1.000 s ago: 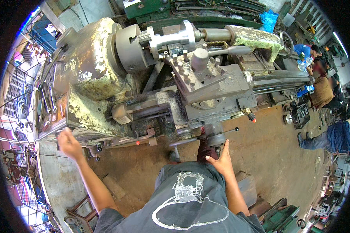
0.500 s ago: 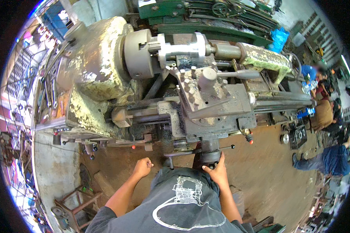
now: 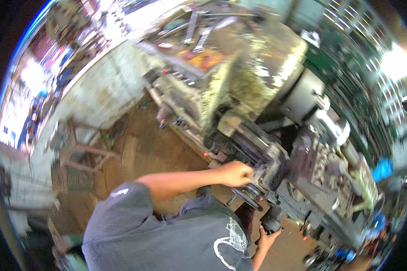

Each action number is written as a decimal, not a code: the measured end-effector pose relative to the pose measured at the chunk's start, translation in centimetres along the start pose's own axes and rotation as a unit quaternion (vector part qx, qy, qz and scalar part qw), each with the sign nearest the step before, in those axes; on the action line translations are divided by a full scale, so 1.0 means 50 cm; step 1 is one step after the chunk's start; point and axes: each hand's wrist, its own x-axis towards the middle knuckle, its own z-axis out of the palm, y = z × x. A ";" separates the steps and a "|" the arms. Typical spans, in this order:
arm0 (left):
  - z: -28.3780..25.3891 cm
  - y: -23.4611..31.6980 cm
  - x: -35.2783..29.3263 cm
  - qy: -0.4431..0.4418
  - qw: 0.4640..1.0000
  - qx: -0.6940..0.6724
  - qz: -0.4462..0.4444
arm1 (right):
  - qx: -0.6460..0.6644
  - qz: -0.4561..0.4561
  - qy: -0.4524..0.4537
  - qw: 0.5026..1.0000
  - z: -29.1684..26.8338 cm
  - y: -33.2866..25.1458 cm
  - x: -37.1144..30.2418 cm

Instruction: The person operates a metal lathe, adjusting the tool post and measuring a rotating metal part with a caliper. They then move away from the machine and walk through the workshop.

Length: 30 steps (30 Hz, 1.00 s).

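Note:
I stand at a lathe, and the picture is somewhat blurred. My left hand (image 3: 237,174) is closed at the near edge of the carriage (image 3: 276,165), just above a handwheel (image 3: 248,196). Whatever its fingers pinch is too small to make out. Lower right, my right hand (image 3: 267,241) grips the cross-slide handle below its dark round collar (image 3: 272,219). A shiny flanged metal workpiece (image 3: 332,126) sits between the chuck (image 3: 303,95) and the tailstock (image 3: 366,185). The tool post (image 3: 334,169) stands on the carriage, on the near side of the workpiece.
Wrenches (image 3: 203,38) lie on a tray beside the worn headstock (image 3: 262,63). Levers with red knobs (image 3: 206,154) stick out along the lathe's front. A rusty metal frame (image 3: 88,156) stands on the floor at left. A blue bag (image 3: 383,168) is at far right.
My view has swung toward the left, so the lathe appears tilted and further right. My left hand has gone from beside my body up to the carriage. My right hand stays at the cross-slide handle.

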 end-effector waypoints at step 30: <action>0.365 0.605 0.107 -0.669 0.671 -0.192 0.256 | 0.116 0.017 0.019 0.993 0.012 -0.006 -0.024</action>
